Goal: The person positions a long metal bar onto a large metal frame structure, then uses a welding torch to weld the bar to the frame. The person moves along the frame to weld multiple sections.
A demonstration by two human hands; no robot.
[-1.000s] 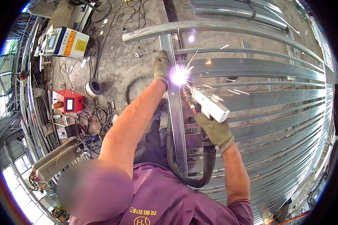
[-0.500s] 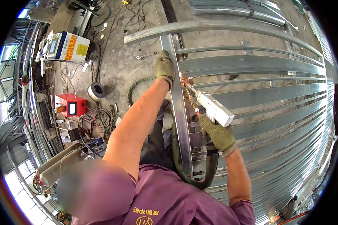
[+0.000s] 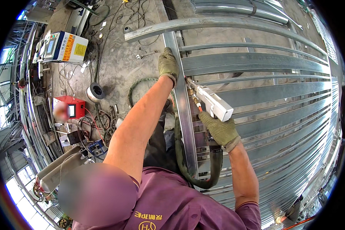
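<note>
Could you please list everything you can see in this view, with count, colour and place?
welding gun: one, white, in the right hand, tip at the upright bar
upright bar: one, grey steel, centre
horizontal slats: many, grey steel, right
hose: one, dark green, looping below the gun
white machine: one, white, upper left
red box: one, red, left floor
wire spool: one, silver, left floor
left hand: gloved, olive, on the bar
right hand: gloved, olive, gripping the gun

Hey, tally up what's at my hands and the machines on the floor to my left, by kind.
Gloved hands: 2, left hand, right hand
Welding gun: 1
Hose: 1
Steel post: 1
White machine: 1
Red machine: 1
Wire spool: 1
Total: 8
</note>
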